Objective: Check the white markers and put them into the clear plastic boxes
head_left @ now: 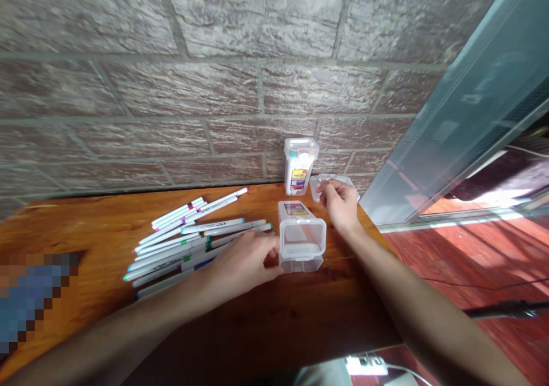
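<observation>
A clear plastic marker box [302, 238] lies on its side on the wooden table, its open end facing me and a clear flap below the opening. My left hand [251, 257] is at the box's left edge, thumb and fingers curled against it. My right hand [341, 203] pinches a clear plastic piece [348, 181] by the wall, largely covered by the fingers; whether it is a lid or a tray I cannot tell. Behind the lying box, a second clear box [300, 168] stands upright with markers inside. Many loose white and grey markers [171, 254] lie left of my left hand.
The wooden table [274, 311] meets a brick-patterned wall [214, 88] at the back. A blurred-out blue object [30, 300] lies at the left. Beyond the right edge are reddish floorboards [454, 254] and a glass panel [454, 111]. A white power strip [366, 366] is below the front edge.
</observation>
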{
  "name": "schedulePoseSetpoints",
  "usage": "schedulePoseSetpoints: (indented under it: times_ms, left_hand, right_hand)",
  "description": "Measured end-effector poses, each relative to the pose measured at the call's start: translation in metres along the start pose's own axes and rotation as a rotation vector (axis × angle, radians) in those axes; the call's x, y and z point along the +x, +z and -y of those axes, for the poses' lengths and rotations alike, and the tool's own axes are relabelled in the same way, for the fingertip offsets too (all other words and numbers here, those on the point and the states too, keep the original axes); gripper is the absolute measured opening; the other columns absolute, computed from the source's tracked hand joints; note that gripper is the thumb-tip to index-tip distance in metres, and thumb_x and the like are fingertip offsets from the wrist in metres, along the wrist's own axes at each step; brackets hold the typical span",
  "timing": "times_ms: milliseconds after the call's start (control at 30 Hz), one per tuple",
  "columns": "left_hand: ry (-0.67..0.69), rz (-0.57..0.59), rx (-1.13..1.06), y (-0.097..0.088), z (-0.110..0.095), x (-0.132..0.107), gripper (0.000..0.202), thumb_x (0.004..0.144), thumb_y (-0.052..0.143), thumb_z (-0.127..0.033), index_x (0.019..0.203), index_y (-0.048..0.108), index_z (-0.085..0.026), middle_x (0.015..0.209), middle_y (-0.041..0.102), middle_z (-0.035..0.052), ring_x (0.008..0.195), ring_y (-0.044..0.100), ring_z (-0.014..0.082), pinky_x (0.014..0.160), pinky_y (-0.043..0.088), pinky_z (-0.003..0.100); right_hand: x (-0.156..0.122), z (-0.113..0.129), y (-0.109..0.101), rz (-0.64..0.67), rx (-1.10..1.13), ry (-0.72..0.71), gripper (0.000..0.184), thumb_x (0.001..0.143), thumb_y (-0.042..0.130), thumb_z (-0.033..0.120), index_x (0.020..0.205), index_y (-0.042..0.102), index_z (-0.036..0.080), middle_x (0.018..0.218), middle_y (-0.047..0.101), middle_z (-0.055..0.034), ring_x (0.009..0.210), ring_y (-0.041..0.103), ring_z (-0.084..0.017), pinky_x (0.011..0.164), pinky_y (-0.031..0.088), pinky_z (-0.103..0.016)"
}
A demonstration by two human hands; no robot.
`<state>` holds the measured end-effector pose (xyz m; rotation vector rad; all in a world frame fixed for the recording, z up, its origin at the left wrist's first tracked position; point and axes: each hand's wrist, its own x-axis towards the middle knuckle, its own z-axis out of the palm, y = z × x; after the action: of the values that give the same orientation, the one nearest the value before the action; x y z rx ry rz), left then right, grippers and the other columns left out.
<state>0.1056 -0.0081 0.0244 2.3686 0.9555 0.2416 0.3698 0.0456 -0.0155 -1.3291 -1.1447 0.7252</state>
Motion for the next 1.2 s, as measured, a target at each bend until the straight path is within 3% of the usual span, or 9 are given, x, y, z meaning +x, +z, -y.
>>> schedulePoseSetpoints:
  times_ms: [167, 233, 300, 400, 500, 733, 1067, 1200]
  left_hand:
    - [0.015, -0.028, 0.033, 0.0, -0.002, -0.001, 0.007, 0.082, 0.078, -0.024, 0.082, 0.072, -0.021, 0.081, 0.077, -0.0014, 0.07, 0.069, 0.0175, 0.063, 0.042, 0.026]
    - [0.017, -0.028, 0.036, 0.0, -0.003, -0.001, 0.006, 0.082, 0.078, -0.023, 0.083, 0.072, -0.022, 0.081, 0.077, -0.0021, 0.07, 0.069, 0.0169, 0.063, 0.042, 0.025]
    - [0.011, -0.014, 0.027, 0.0, -0.003, -0.001, 0.005, 0.083, 0.077, -0.021, 0.085, 0.073, -0.022, 0.082, 0.077, -0.0028, 0.07, 0.069, 0.0162, 0.063, 0.043, 0.025]
    - [-0.017, 0.002, 0.032, 0.0, -0.004, -0.001, 0.005, 0.083, 0.077, -0.022, 0.086, 0.072, -0.022, 0.082, 0.077, -0.0024, 0.07, 0.07, 0.0169, 0.063, 0.044, 0.025]
    - [-0.03, -0.002, 0.075, -0.001, -0.008, -0.001, 0.005, 0.084, 0.076, -0.024, 0.086, 0.072, -0.022, 0.085, 0.078, -0.0011, 0.072, 0.071, 0.0193, 0.065, 0.046, 0.027]
    - [-0.041, -0.022, 0.24, 0.006, -0.01, -0.002, 0.038, 0.084, 0.082, -0.044, 0.113, 0.072, -0.023, 0.112, 0.081, 0.0073, 0.1, 0.076, 0.0338, 0.086, 0.056, 0.04]
    - [-0.015, 0.031, 0.335, 0.021, -0.002, -0.001, 0.037, 0.093, 0.074, -0.047, 0.117, 0.072, -0.019, 0.121, 0.078, 0.0131, 0.111, 0.073, 0.0375, 0.097, 0.056, 0.046]
    - [-0.015, 0.029, 0.348, 0.019, -0.005, -0.001, 0.036, 0.094, 0.072, -0.046, 0.117, 0.073, -0.017, 0.121, 0.078, 0.0141, 0.111, 0.073, 0.0379, 0.098, 0.056, 0.047]
  right_hand:
    - [-0.006, 0.004, 0.0, 0.181, -0.004, -0.136, 0.033, 0.104, 0.069, 0.034, 0.132, 0.066, 0.018, 0.132, 0.069, -0.0107, 0.109, 0.072, -0.027, 0.091, 0.063, -0.047]
    - [-0.01, 0.013, 0.0, 0.257, 0.02, -0.206, 0.027, 0.105, 0.063, 0.039, 0.116, 0.076, 0.017, 0.115, 0.076, -0.0088, 0.092, 0.075, -0.024, 0.081, 0.063, -0.041]
    - [-0.015, 0.024, 0.0, 0.32, 0.045, -0.282, 0.037, 0.103, 0.059, 0.046, 0.098, 0.084, 0.02, 0.103, 0.08, -0.0073, 0.082, 0.074, -0.023, 0.076, 0.062, -0.039]
    - [-0.021, 0.034, 0.002, 0.405, 0.067, -0.368, 0.038, 0.097, 0.064, 0.053, 0.089, 0.089, 0.025, 0.103, 0.085, -0.0072, 0.099, 0.076, -0.028, 0.09, 0.059, -0.041]
    - [-0.024, 0.035, 0.006, 0.468, 0.067, -0.392, 0.04, 0.094, 0.067, 0.057, 0.088, 0.09, 0.026, 0.098, 0.087, -0.008, 0.099, 0.078, -0.03, 0.092, 0.058, -0.042]
    - [-0.022, 0.028, 0.008, 0.473, 0.064, -0.388, 0.046, 0.093, 0.067, 0.064, 0.086, 0.091, 0.025, 0.091, 0.087, -0.0096, 0.092, 0.08, -0.031, 0.087, 0.059, -0.042]
    - [-0.027, 0.035, 0.009, 0.472, 0.021, -0.345, 0.046, 0.093, 0.065, 0.061, 0.074, 0.087, 0.025, 0.084, 0.084, -0.0077, 0.089, 0.078, -0.029, 0.089, 0.057, -0.043]
    - [-0.025, 0.036, 0.007, 0.508, 0.008, -0.33, 0.044, 0.095, 0.063, 0.058, 0.08, 0.088, 0.025, 0.088, 0.084, -0.0073, 0.092, 0.076, -0.028, 0.09, 0.056, -0.042]
